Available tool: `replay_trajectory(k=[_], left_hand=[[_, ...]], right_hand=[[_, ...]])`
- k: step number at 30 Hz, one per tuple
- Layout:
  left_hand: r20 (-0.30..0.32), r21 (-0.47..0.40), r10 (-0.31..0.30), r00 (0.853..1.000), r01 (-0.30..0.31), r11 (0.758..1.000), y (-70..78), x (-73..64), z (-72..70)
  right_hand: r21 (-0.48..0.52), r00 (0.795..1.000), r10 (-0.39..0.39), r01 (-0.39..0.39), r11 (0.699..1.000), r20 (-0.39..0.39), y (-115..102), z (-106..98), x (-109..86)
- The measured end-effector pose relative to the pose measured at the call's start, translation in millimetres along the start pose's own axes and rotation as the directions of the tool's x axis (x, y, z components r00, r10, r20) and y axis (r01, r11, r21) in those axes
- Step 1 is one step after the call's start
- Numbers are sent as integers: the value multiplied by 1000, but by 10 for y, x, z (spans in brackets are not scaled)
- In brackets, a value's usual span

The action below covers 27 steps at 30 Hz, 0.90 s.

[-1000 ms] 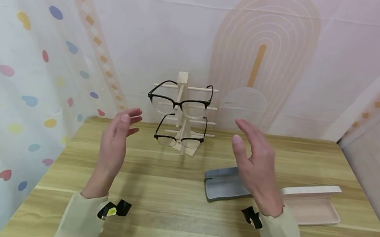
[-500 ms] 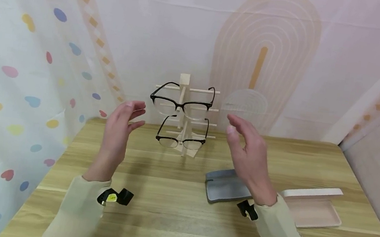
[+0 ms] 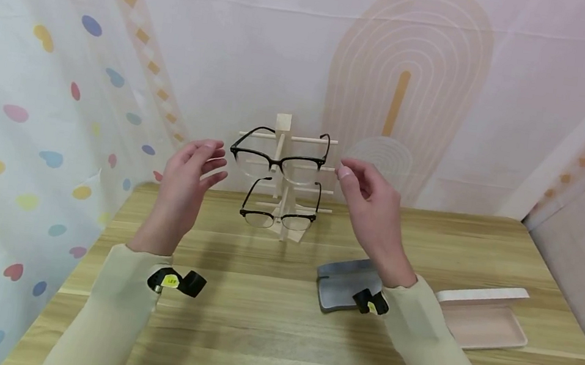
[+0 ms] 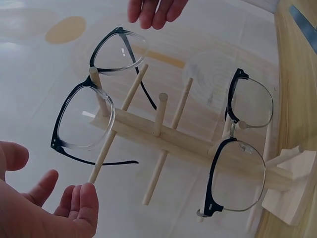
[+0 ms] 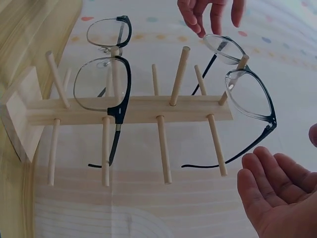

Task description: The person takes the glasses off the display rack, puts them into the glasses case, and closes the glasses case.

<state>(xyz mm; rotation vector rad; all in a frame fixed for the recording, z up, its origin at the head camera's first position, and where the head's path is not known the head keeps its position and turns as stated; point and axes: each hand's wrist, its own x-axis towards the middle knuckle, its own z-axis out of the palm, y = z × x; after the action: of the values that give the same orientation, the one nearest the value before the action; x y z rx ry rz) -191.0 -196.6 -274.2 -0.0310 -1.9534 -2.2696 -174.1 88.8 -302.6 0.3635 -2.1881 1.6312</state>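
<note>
A wooden glasses rack [image 3: 283,123] stands at the back of the table with two pairs of glasses on its pegs. The upper glasses [image 3: 275,162] have a black browline and clear lower rims. Below them hang the lower glasses [image 3: 278,215], with black upper rims and thin metal lower rims. My left hand [image 3: 184,183] is raised just left of the upper glasses, fingers relaxed and slightly bent, holding nothing. On the other side my right hand [image 3: 374,212] hovers near the right temple, thumb and fingers apart in the right wrist view, also holding nothing. Neither hand visibly touches the frames.
An open grey glasses case [image 3: 340,284] lies on the wooden table [image 3: 250,337], partly hidden by my right wrist. Farther right is an open white-and-pink glasses case [image 3: 484,325]. A patterned curtain [image 3: 222,44] hangs close behind the rack.
Both hands have moved forward and inward, from below and beside the rack to either side of the upper glasses. The glasses and cases have stayed in place.
</note>
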Motion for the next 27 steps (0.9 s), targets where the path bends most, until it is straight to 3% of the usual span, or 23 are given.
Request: replay_trajectory(k=[14, 27], left_hand=[[94, -131, -113, 989, 124, 984, 36, 160, -15], [89, -149, -192, 977, 204, 968, 52, 266, -10]], right_hand=[[100, 998, 62, -64, 993, 18, -15, 91, 165], [198, 990, 141, -144, 969, 33, -31, 188, 297]])
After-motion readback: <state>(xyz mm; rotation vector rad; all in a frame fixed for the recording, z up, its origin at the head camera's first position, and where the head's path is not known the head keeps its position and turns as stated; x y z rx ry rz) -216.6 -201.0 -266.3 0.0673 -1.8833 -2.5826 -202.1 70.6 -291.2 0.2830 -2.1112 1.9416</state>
